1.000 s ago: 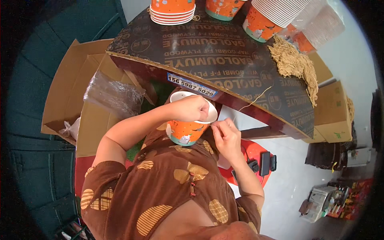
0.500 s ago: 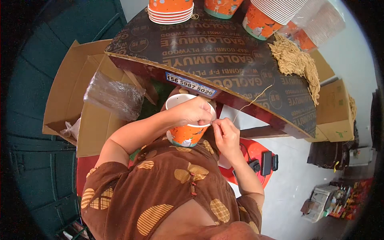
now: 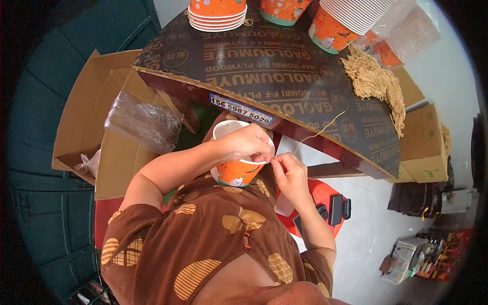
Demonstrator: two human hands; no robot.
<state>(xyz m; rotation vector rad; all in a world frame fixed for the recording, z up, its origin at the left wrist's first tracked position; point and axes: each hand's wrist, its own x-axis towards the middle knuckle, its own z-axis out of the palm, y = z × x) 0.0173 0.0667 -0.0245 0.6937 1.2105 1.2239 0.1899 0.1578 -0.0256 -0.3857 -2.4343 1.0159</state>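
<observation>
An orange printed paper bucket with a white inside rests on my lap, mouth up. My left hand reaches across its mouth, fingers curled closed just inside the right rim; what they pinch is hidden. Outside that rim, my right hand is closed in a pinch on a thin beige string. The string runs from my right fingers up over the table's edge and lies with its end on the table top. The spot where my fingertips meet at the rim is too small to make out clearly.
A dark plywood table stands before me, its edge close to the bucket. On it are stacked orange buckets and a beige string bundle. An open carton with clear plastic is left; a red stool is right.
My right hand has shifted slightly right and down, a little away from the rim. My left hand and the bucket have barely moved.
</observation>
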